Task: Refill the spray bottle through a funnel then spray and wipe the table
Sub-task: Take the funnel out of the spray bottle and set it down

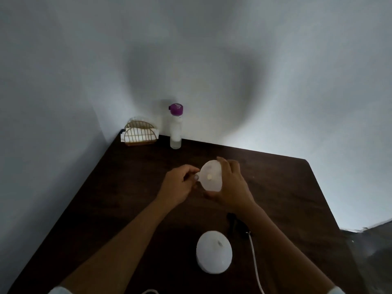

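Observation:
A white funnel [210, 177] is held above the middle of the dark table [118, 187], its wide mouth tilted toward me. My right hand [232, 185] grips its right rim, fingers over the top and thumb underneath. My left hand [180, 185] pinches the small tab on its left edge. Nearer me, the white spray bottle [213, 254] stands upright and open-topped. Its black spray head [235, 224] lies just to the right, and a white dip tube [255, 264] trails from it toward me.
A clear water bottle with a purple cap [175, 126] stands at the table's far edge by the wall. A gold wire napkin holder [140, 133] with white napkins sits in the far left corner. The table's right edge drops off to a grey floor [369, 251].

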`<move>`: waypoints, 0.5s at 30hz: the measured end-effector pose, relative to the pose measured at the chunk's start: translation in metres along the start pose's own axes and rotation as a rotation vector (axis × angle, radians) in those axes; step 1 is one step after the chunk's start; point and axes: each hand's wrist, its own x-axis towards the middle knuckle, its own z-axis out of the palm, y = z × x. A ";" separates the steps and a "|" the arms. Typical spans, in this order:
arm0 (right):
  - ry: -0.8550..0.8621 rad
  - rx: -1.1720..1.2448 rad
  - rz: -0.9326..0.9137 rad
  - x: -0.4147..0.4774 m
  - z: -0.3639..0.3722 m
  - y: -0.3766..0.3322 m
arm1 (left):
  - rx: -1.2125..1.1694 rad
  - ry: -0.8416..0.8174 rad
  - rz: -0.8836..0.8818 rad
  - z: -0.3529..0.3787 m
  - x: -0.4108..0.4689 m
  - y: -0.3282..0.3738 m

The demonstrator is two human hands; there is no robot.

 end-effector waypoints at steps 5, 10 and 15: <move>-0.066 -0.039 -0.013 0.055 0.014 0.013 | 0.064 0.051 -0.073 0.004 0.056 -0.024; -0.166 -0.135 -0.064 0.107 0.033 0.047 | 0.071 0.047 -0.134 0.014 0.109 -0.053; -0.117 -0.219 -0.044 0.149 0.058 0.075 | 0.025 0.088 -0.214 0.034 0.153 -0.080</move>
